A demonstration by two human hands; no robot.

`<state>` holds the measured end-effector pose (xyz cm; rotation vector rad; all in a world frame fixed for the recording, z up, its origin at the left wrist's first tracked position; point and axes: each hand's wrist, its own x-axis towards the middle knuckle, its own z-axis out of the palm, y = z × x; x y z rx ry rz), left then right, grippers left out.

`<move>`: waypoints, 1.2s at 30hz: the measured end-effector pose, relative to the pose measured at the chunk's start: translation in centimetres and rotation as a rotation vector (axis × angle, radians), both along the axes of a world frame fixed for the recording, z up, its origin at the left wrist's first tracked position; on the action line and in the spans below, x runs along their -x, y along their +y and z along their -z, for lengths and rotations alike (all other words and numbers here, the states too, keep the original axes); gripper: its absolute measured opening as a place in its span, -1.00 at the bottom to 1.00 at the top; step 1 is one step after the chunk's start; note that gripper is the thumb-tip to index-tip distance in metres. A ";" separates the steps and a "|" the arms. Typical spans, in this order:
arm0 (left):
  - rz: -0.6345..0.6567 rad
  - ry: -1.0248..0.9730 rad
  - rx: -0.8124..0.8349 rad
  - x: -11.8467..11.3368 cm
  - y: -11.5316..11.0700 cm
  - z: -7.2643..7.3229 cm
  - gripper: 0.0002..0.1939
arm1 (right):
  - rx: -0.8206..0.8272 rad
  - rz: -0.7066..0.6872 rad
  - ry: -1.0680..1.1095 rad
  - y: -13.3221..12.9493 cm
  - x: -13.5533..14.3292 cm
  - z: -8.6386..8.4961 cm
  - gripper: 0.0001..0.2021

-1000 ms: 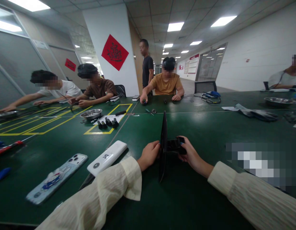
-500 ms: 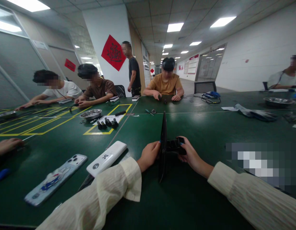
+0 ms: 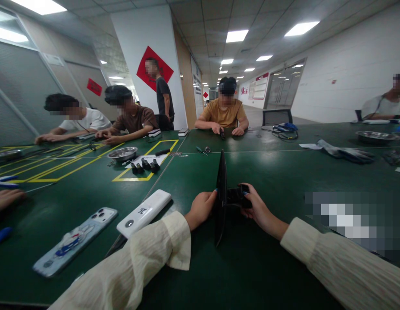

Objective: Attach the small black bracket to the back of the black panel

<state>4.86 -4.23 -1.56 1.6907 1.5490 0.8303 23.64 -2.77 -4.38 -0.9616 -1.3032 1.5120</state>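
A thin black panel [image 3: 221, 224] stands upright in front of me, seen almost edge-on. My left hand [image 3: 201, 210] is closed on its left side, thumb at the edge; the fingers behind are partly hidden. From the panel's right face a dark, bracket-like part [image 3: 234, 195] sticks out, its exact kind too dark to make out. Around the outer end of that part, the fingers of my right hand [image 3: 260, 212] are closed. To the left of my left hand lie a white power bank [image 3: 146, 211] marked 26 and a phone in a cartoon case [image 3: 75, 243].
Several short black cylindrical parts [image 3: 145, 165] stand on paper beside a metal bowl [image 3: 122, 153]. Small tools [image 3: 203, 150] lie mid-table. Gloves [image 3: 344, 151] rest at the right. A co-worker's hand [image 3: 7, 199] is at the left edge; several people sit around the green table [image 3: 267, 172].
My hands and the black panel have hardly moved. In the background, the standing person has moved left. The co-worker's hand at the left edge has shifted left, and a blue-handled tool shows above it.
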 end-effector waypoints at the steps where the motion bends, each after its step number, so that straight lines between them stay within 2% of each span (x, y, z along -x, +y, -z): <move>1: -0.004 0.002 -0.001 0.0 0.0 0.0 -0.53 | 0.003 0.001 -0.005 0.0 0.0 0.0 -0.54; 9: 0.016 0.054 -0.037 0.1 -0.4 -0.1 -0.57 | -0.003 0.012 -0.005 -0.1 0.1 -0.2 -0.54; 18: 0.027 -0.036 -0.128 0.0 -0.3 0.0 -0.63 | -0.002 0.009 -0.010 -0.3 0.1 -0.5 -0.54; 23: 0.032 -0.050 -0.077 0.1 -0.3 0.1 -0.62 | 0.000 0.009 -0.011 -0.2 0.1 -0.4 -0.53; 27: 0.036 -0.019 -0.089 0.2 -0.3 0.1 -0.69 | -0.007 0.002 -0.019 0.0 0.0 0.0 -0.52; 36: 0.017 0.025 -0.071 0.1 -0.3 0.0 -0.68 | -0.008 -0.008 0.000 -0.1 0.0 -0.1 -0.57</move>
